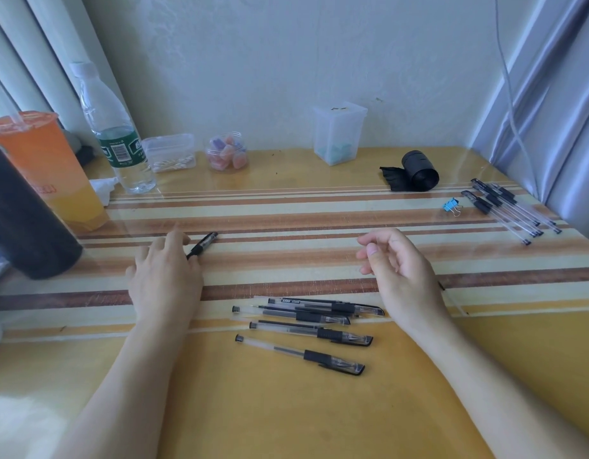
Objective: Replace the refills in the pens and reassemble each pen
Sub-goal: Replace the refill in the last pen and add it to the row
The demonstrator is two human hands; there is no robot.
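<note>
Several clear gel pens with black grips and caps (306, 321) lie in a loose row on the yellow table (286, 409) between my forearms. A bare refill (270, 307) lies among them. My left hand (164, 276) lies palm down over another pen (203, 243); the capped end sticks out to the right of my fingers, and my thumb is hidden beneath. My right hand (395, 260) hovers above the table with loosely curled fingers and nothing in it. A second bunch of pens (508, 207) lies at the far right edge.
Along the back stand a water bottle (114, 127), an orange drink cup (48, 167), a cotton swab box (170, 152), a candy jar (226, 154) and a clear box (339, 134). A dark cylinder (25, 220) stands at the left. A black bag roll (418, 175) and blue binder clip (452, 207) lie right.
</note>
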